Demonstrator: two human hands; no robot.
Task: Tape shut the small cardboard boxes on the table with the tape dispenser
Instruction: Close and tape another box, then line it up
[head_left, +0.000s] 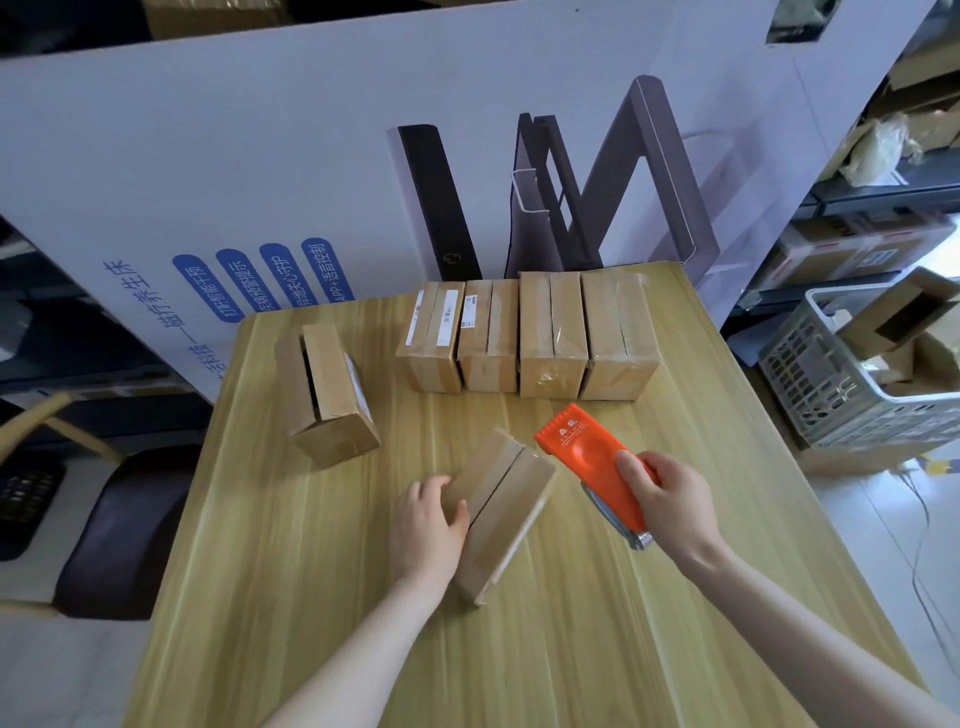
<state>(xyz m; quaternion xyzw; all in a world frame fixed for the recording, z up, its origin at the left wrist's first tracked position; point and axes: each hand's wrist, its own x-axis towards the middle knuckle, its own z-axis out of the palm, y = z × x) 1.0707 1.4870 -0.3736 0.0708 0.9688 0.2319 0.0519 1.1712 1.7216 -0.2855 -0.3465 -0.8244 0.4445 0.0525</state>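
Observation:
A small cardboard box (511, 512) lies slanted in the middle of the wooden table (291, 571), its top flaps meeting along a seam. My left hand (428, 525) grips its near left end, thumb on top. My right hand (662, 501) grips the orange tape dispenser (592, 460), held just to the right of that box and a little above the table. Another box (330, 389) with a gaping top seam sits at the left. Several boxes (527, 332) stand in a row at the far edge, clear tape glinting on the right ones.
A big white printed carton (311, 156) stands upright behind the table. A grey plastic crate (852, 369) with cardboard in it sits on the floor at the right, in front of shelves. A dark chair seat (122, 530) is at the table's left.

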